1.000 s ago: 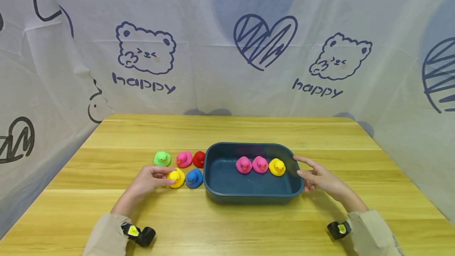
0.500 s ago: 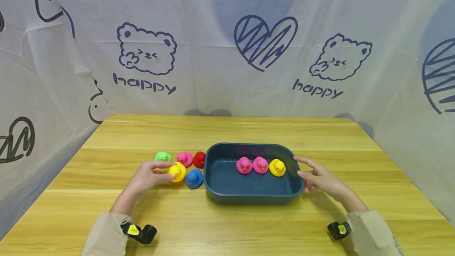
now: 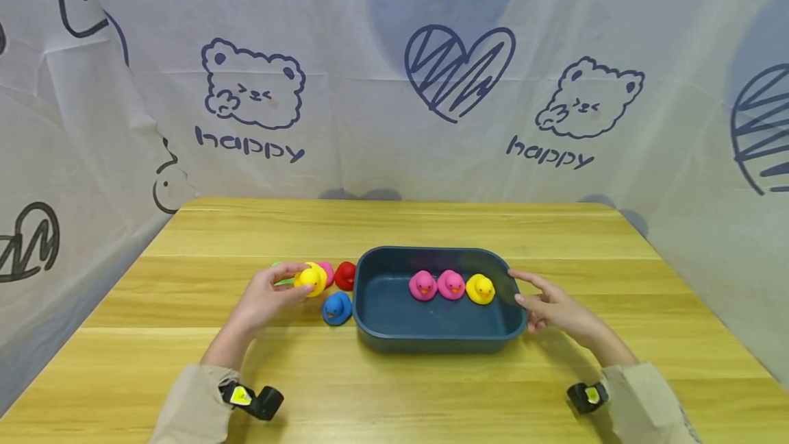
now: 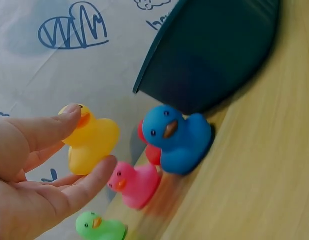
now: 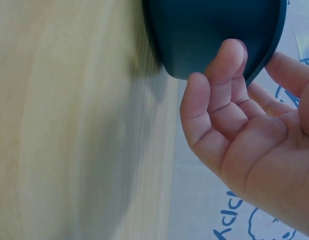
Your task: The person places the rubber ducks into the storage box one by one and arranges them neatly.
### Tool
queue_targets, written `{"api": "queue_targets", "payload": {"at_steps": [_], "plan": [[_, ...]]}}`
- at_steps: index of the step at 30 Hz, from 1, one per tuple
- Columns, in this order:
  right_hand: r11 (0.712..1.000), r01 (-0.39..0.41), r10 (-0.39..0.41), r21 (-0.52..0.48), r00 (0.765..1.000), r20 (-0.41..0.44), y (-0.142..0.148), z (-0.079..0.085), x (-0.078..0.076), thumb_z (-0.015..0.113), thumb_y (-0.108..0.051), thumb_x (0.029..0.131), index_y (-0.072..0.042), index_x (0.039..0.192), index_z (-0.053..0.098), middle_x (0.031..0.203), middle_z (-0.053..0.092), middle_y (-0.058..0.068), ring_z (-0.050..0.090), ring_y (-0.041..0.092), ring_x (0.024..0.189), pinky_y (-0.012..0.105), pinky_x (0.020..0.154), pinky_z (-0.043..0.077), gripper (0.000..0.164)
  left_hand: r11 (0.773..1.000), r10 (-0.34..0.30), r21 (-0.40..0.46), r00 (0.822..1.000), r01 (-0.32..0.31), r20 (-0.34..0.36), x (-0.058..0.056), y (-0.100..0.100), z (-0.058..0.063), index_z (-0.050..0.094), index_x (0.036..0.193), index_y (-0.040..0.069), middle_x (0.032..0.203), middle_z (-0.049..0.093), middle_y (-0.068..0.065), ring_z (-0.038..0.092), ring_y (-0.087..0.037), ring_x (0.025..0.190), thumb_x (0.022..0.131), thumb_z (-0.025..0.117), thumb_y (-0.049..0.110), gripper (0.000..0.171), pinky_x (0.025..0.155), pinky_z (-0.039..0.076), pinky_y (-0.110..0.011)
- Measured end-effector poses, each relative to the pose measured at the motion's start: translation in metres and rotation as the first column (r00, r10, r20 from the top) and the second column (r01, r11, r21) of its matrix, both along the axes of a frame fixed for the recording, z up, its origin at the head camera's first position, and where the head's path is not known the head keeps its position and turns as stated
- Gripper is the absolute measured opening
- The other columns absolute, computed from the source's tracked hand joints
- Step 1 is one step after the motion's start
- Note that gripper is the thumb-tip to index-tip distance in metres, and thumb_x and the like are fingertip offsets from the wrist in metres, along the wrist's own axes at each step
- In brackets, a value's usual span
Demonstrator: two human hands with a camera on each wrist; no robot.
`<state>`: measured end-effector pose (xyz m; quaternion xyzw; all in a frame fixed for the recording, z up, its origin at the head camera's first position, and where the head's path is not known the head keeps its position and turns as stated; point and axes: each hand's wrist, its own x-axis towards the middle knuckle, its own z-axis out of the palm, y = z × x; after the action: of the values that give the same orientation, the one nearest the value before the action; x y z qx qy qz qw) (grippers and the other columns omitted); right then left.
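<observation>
My left hand pinches a yellow rubber duck between thumb and fingers, raised above the table in the left wrist view. Behind it, a pink duck and a green duck are mostly covered in the head view. Nearby on the table sit a blue duck and a red duck, both beside a dark blue bin. My right hand touches the bin's right end, thumb and forefinger at the rim, other fingers loosely bent below it.
Inside the bin, two pink ducks and another yellow duck stand in a row toward the right. The wooden table ends at a printed cloth hung behind and along the sides.
My left hand has lifted the yellow duck off the table and carried it away from me and slightly right, over the pink and green ducks. The right hand and bin stay put.
</observation>
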<state>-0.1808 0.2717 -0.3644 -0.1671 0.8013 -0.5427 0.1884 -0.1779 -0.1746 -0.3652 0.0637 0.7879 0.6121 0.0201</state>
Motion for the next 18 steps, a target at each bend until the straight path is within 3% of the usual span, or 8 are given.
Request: {"api": "queue_targets", "payload": {"at_steps": [8,13,18], "plan": [[1.0,0.007,-0.007,-0.004,1.0,0.005,0.0,0.001,0.0,0.044,-0.018,0.095,0.002,0.141,0.011,0.061,0.05,0.009,0.054,0.021,0.053,0.029,0.052,0.045,0.06,0.999,0.031,0.041,0.999,-0.032,0.008,-0.011,0.022,0.012,0.05,0.119,-0.007,0.109,0.056,-0.019,0.057,-0.015,0.085,0.082,0.065,0.015,0.046,0.077,0.046,-0.029],[1.0,0.008,-0.008,-0.004,1.0,0.012,-0.001,0.001,0.0,0.044,-0.017,0.095,0.001,0.141,0.011,0.06,0.048,0.008,0.054,0.021,0.053,0.029,0.052,0.045,0.06,0.994,0.017,0.107,0.999,-0.02,0.028,-0.016,0.037,0.015,0.05,0.119,-0.007,0.109,0.055,-0.018,0.057,-0.013,0.082,0.082,0.065,0.011,0.044,0.079,0.047,-0.035],[1.0,0.006,-0.006,-0.008,1.0,0.008,-0.001,0.001,0.0,0.044,-0.017,0.095,0.002,0.141,0.011,0.06,0.048,0.008,0.054,0.021,0.054,0.028,0.051,0.044,0.059,0.991,0.008,0.133,1.0,-0.01,0.014,-0.019,0.048,0.018,0.05,0.119,-0.008,0.112,0.054,-0.021,0.057,-0.014,0.084,0.083,0.064,0.01,0.042,0.076,0.048,-0.027]]}}
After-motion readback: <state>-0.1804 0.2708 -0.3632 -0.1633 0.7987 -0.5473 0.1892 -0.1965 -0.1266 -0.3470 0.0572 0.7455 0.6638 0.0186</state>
